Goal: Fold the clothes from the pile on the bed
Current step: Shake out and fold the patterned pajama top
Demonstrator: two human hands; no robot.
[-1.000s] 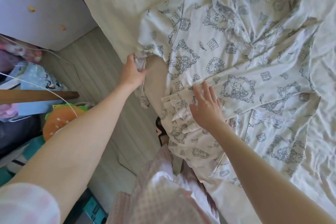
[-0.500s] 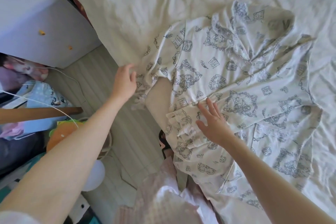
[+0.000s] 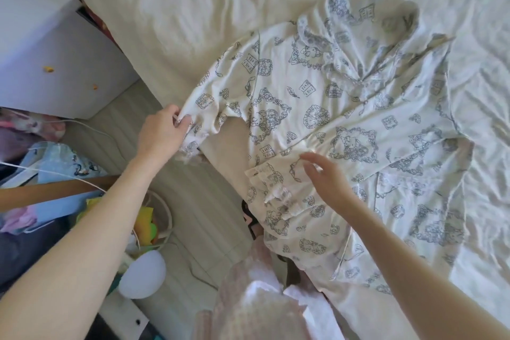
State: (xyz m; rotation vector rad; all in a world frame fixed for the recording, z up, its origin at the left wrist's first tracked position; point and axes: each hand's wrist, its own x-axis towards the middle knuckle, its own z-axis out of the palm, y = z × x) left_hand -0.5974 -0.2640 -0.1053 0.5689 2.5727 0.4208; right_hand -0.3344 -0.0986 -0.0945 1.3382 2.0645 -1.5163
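A white pyjama shirt (image 3: pixel 325 107) with a grey-blue print lies spread on the bed (image 3: pixel 209 8), collar at the far side. One sleeve is folded across its front, the frilled cuff (image 3: pixel 273 188) near the bed's edge. My left hand (image 3: pixel 162 132) pinches the end of the other sleeve, which hangs over the bed's left edge. My right hand (image 3: pixel 325 176) hovers with fingers spread just above the folded sleeve, beside the cuff.
A white cabinet (image 3: pixel 55 50) stands left of the bed. On the floor lie coloured cloths, a cable, a basket (image 3: pixel 162 218) and a white round lamp (image 3: pixel 143 273). My pink checked clothing (image 3: pixel 254 301) is at the bottom.
My left hand has taken hold of the hanging sleeve end again after briefly letting go of it. My right hand has lifted slightly off the folded sleeve.
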